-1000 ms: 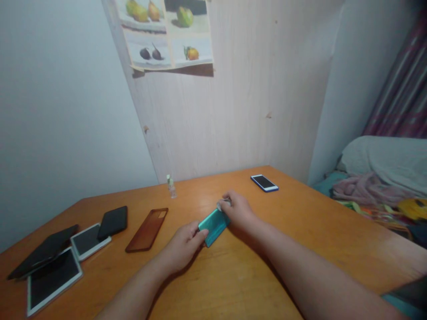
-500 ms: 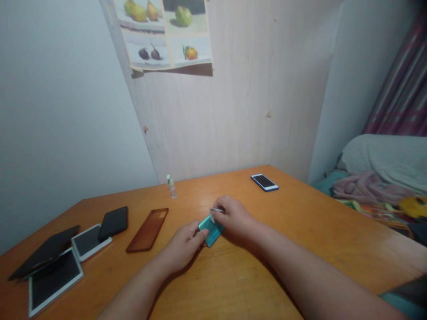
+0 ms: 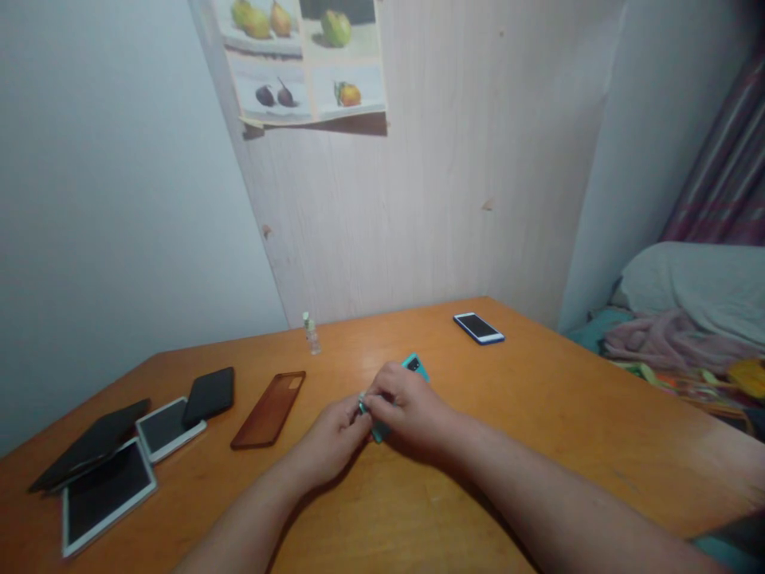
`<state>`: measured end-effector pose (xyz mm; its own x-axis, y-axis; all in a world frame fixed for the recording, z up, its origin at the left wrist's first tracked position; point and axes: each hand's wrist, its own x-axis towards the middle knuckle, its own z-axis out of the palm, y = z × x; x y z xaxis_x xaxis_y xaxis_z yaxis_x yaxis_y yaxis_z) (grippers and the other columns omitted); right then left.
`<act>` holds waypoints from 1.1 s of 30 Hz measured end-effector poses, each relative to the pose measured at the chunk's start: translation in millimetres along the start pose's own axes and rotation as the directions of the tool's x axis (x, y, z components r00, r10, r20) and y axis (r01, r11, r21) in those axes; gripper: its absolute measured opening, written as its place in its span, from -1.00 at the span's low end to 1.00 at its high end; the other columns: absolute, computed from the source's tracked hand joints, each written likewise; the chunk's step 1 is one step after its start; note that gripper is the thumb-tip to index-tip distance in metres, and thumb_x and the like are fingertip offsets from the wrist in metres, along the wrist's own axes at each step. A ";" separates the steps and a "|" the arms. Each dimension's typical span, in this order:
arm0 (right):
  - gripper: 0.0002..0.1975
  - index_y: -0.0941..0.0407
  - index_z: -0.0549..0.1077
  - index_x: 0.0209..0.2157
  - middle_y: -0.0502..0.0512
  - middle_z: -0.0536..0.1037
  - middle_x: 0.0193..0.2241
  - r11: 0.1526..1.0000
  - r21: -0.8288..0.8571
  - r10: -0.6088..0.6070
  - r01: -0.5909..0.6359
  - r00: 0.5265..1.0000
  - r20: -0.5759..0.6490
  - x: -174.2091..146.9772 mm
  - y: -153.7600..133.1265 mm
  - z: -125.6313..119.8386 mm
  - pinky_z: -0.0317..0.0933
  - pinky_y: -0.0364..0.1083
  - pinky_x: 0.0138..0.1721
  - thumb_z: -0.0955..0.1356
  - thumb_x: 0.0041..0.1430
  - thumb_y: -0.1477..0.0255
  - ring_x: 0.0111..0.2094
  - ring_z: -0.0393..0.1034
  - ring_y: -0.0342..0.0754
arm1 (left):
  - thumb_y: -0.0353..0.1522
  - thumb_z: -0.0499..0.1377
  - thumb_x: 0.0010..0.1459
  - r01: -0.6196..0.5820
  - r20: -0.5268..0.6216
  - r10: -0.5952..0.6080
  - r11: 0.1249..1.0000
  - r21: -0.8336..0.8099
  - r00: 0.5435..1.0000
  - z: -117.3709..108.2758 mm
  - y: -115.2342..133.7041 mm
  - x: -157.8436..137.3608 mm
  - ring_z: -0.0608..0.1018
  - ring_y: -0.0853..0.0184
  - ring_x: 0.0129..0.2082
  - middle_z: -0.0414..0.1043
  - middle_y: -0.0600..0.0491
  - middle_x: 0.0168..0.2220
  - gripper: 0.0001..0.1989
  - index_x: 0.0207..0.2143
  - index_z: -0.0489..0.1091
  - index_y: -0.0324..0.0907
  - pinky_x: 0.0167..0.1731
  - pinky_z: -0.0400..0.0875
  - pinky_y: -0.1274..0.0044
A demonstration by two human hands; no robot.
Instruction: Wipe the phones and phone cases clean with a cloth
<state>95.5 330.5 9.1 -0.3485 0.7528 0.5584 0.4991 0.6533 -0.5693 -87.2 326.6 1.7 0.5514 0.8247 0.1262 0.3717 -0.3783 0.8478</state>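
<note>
1. Left hand [image 3: 338, 434]: fingers closed around the near end of the teal phone [image 3: 421, 369]; grip snugly.
2. The phone is partly under the right hand [image 3: 409, 408], over the counter [image 3: 508, 422].
3. Right fingers pinch a small pale thing [image 3: 362, 398], mostly hidden; press softly.

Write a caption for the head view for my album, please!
Teal phone in the left grip, right grip across it, at a table with a brown case on it.

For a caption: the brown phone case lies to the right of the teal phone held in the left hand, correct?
No, wrong side: the head view shows the brown phone case left of the teal phone held in the left hand.
</note>
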 end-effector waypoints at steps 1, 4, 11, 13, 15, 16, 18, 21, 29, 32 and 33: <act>-0.91 0.12 0.46 -0.41 -0.01 0.42 -0.37 0.999 -0.016 0.044 -0.044 0.999 -0.024 1.7 3.9 -2.8 0.12 -0.15 -0.27 0.36 0.20 0.50 -0.30 0.30 -0.13 | -0.13 0.06 0.30 0.017 -0.016 -0.017 1.000 0.020 1.000 0.0 -0.8 -0.1 0.33 0.37 -0.42 0.35 0.11 -0.43 -0.68 -0.35 0.35 -0.19 -0.40 0.21 0.57; -0.96 0.12 0.45 -0.32 -0.01 0.43 -0.37 0.977 -0.071 0.193 -0.203 0.973 -0.128 6.6 17.0 -11.4 0.09 -0.14 -0.31 0.38 0.16 0.52 -0.33 0.29 -0.12 | -0.13 0.08 0.28 0.065 -0.060 -0.060 0.995 0.079 0.996 0.1 -2.9 -0.7 0.33 0.37 -0.45 0.33 0.13 -0.46 -0.68 -0.37 0.32 -0.19 -0.43 0.19 0.57; -0.96 0.10 0.47 -0.34 0.01 0.43 -0.32 0.997 -0.064 0.037 -0.036 0.999 0.010 0.1 1.7 -3.0 0.11 -0.15 -0.26 0.37 0.17 0.52 -0.27 0.30 -0.12 | -0.13 0.05 0.29 0.013 -0.032 -0.012 0.999 0.035 0.999 2.3 -2.8 0.1 0.28 0.40 -0.47 0.27 0.15 -0.47 -0.68 -0.38 0.31 -0.18 -0.43 0.19 0.58; -0.96 0.10 0.47 -0.34 0.01 0.43 -0.32 0.997 -0.058 0.050 -0.049 0.999 0.004 0.9 4.4 -3.5 0.10 -0.16 -0.27 0.37 0.16 0.52 -0.27 0.30 -0.12 | -0.12 0.05 0.29 0.025 -0.040 -0.024 0.999 0.039 0.999 2.0 -2.3 0.0 0.28 0.40 -0.47 0.27 0.15 -0.47 -0.67 -0.38 0.30 -0.18 -0.44 0.18 0.58; -0.97 0.10 0.48 -0.35 0.01 0.44 -0.34 0.987 -0.089 0.131 -0.137 0.989 -0.067 5.2 16.8 -9.3 0.09 -0.15 -0.28 0.38 0.17 0.50 -0.28 0.30 -0.12 | -0.11 0.07 0.28 0.058 -0.055 -0.055 0.996 0.064 0.997 1.1 -2.5 -0.5 0.29 0.39 -0.48 0.29 0.14 -0.48 -0.67 -0.38 0.30 -0.18 -0.46 0.17 0.58; -0.98 0.10 0.48 -0.35 0.02 0.45 -0.35 0.974 -0.107 0.186 -0.198 0.976 -0.111 7.9 25.0 -13.3 0.08 -0.14 -0.29 0.38 0.18 0.48 -0.30 0.30 -0.11 | -0.11 0.07 0.27 0.071 -0.057 -0.067 0.995 0.075 0.996 0.5 -2.9 -0.8 0.31 0.39 -0.47 0.31 0.14 -0.48 -0.67 -0.37 0.31 -0.17 -0.46 0.17 0.58; -0.95 0.10 0.46 -0.34 0.00 0.44 -0.41 0.929 -0.113 0.327 -0.353 0.924 -0.197 12.5 39.9 -20.3 0.04 -0.14 -0.36 0.37 0.19 0.42 -0.36 0.29 -0.11 | -0.10 0.06 0.28 0.080 -0.048 -0.077 0.993 0.085 0.996 -0.5 -4.0 -1.2 0.34 0.37 -0.47 0.34 0.13 -0.47 -0.67 -0.37 0.32 -0.17 -0.45 0.18 0.57; -0.92 0.10 0.41 -0.34 -0.04 0.42 -0.49 0.903 -0.065 0.405 -0.425 0.891 -0.204 12.9 44.3 -20.1 -0.01 -0.15 -0.43 0.35 0.21 0.39 -0.44 0.26 -0.13 | -0.09 0.06 0.28 0.080 -0.036 -0.077 0.993 0.086 0.996 -0.8 -5.5 -1.2 0.36 0.36 -0.46 0.36 0.12 -0.46 -0.65 -0.37 0.33 -0.17 -0.44 0.19 0.57; -0.97 0.08 0.40 -0.33 -0.06 0.47 -0.44 0.985 0.049 0.167 -0.168 0.985 0.034 -1.0 10.3 2.6 0.01 -0.18 -0.44 0.33 0.16 0.48 -0.42 0.28 -0.15 | -0.11 0.07 0.28 0.031 -0.027 -0.030 0.999 0.030 0.999 -0.8 -4.1 0.3 0.32 0.39 -0.46 0.33 0.14 -0.45 -0.67 -0.35 0.34 -0.18 -0.42 0.21 0.57; -0.99 0.09 0.39 -0.35 -0.03 0.46 -0.46 0.947 -0.025 0.318 -0.321 0.944 -0.090 6.4 29.9 -8.9 -0.01 -0.17 -0.44 0.33 0.17 0.46 -0.43 0.28 -0.13 | -0.10 0.06 0.28 0.062 -0.029 -0.060 0.996 0.059 0.998 -1.8 -6.8 0.0 0.34 0.38 -0.47 0.33 0.13 -0.46 -0.66 -0.35 0.35 -0.18 -0.45 0.18 0.57; -0.98 0.10 0.38 -0.36 -0.02 0.45 -0.47 0.923 -0.056 0.372 -0.382 0.918 -0.137 8.9 37.1 -13.0 -0.01 -0.17 -0.44 0.33 0.16 0.47 -0.43 0.28 -0.13 | -0.10 0.06 0.29 0.070 -0.027 -0.069 0.995 0.065 0.997 -1.9 -7.9 -0.2 0.35 0.37 -0.47 0.35 0.12 -0.46 -0.66 -0.35 0.35 -0.18 -0.45 0.18 0.57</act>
<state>121.3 360.5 0.7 -0.0255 0.9230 0.3840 0.6379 0.3108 -0.7046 -91.6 330.2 -4.0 0.5043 0.8597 0.0813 0.4572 -0.3457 0.8194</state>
